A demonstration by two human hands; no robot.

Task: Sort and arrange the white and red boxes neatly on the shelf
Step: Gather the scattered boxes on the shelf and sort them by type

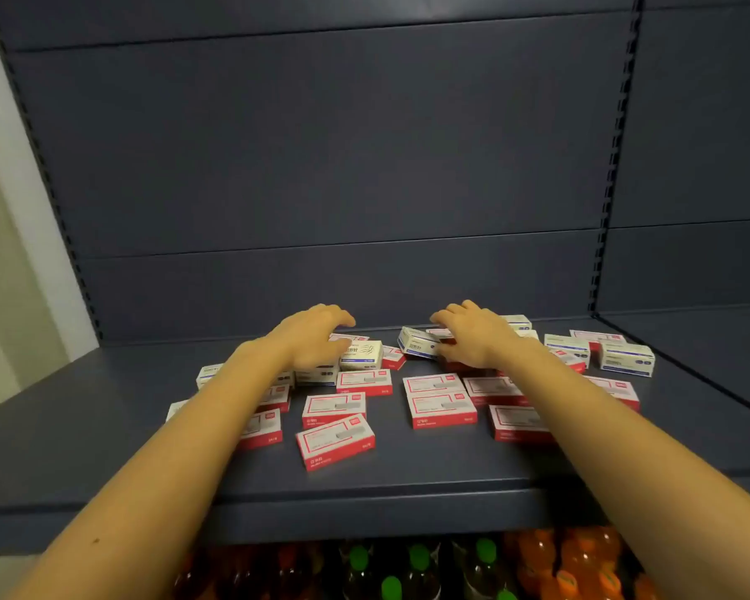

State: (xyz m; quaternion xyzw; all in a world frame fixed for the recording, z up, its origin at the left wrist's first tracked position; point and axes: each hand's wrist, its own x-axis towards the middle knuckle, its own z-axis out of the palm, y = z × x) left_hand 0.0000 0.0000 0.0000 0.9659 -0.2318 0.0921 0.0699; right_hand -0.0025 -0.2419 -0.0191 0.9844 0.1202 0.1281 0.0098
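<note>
Several red-and-white boxes lie scattered flat on the dark blue shelf, mixed with white boxes with blue print. My left hand hovers with loosely curled fingers at the back of the pile, its thumb against a white box. My right hand reaches in from the right, and its thumb and fingers hold a tilted white box next to a red box. More white boxes sit at the right rear. My forearms hide parts of several boxes.
The shelf's back panel rises right behind the pile, with slotted uprights at both sides. Bare shelf surface shows left of the boxes and along the front edge. Bottles with green caps and orange bottles stand on the level below.
</note>
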